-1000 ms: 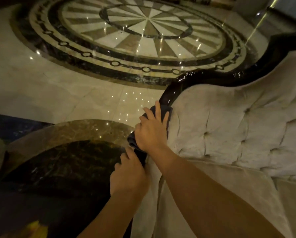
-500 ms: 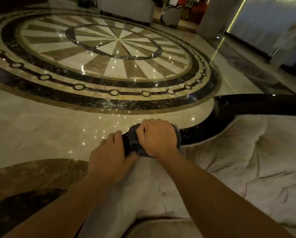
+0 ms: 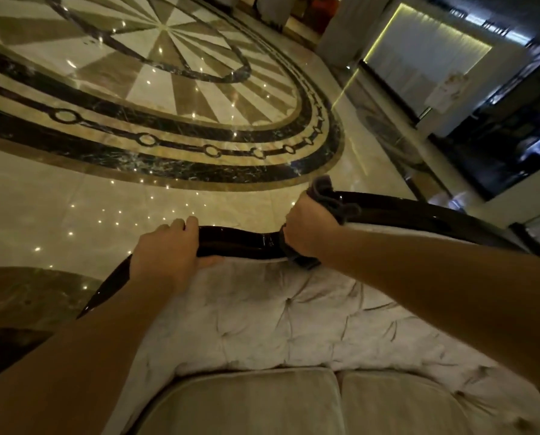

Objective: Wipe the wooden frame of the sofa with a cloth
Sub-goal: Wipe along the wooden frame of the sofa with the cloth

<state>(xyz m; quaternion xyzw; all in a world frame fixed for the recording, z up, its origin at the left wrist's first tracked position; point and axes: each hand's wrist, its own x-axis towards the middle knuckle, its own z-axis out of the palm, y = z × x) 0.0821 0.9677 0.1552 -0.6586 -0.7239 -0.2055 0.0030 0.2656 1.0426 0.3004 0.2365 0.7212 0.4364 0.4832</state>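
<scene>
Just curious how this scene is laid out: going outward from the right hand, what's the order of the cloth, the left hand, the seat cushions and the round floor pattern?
From the right hand:
1. Cloth: in its grip, wrapped over the dark frame.
2. Left hand: leftward along the same rail, gripping it bare.
3. Seat cushions: below, toward the person.
4. Floor pattern: beyond the sofa back, though depth against the cushions is hard to judge.

A polished cream marble floor [image 3: 58, 196] carries a round inlaid medallion of dark and tan stone [image 3: 168, 89]; a lit white wall panel [image 3: 419, 58] stands beyond, beside dark glass [image 3: 513, 146].
</scene>
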